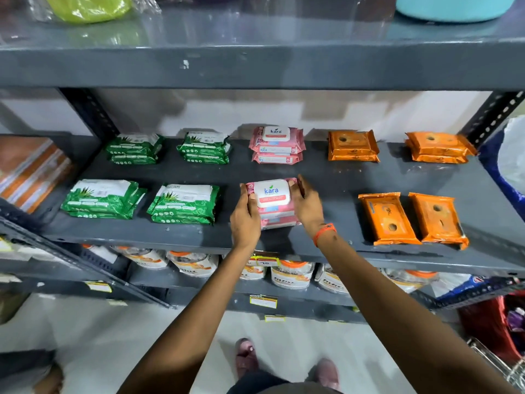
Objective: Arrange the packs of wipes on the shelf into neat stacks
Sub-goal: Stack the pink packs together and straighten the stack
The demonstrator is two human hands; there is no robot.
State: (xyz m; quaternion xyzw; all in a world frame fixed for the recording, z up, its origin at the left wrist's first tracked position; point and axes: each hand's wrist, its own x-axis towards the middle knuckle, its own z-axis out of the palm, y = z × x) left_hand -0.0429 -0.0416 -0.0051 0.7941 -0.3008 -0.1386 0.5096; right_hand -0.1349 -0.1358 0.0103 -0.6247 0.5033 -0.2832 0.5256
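On the grey shelf, a front stack of pink wipe packs sits at the middle. My left hand grips its left side and my right hand grips its right side. Behind it stands a second pink stack. To the left are green wipe stacks, two at the front and two at the back. On the right, two orange packs lie side by side at the front, with two orange stacks at the back.
The upper shelf overhangs close above, carrying a green bag and a teal tub. Jars fill the shelf below. Slotted uprights frame the bay. A trolley corner stands at the lower right.
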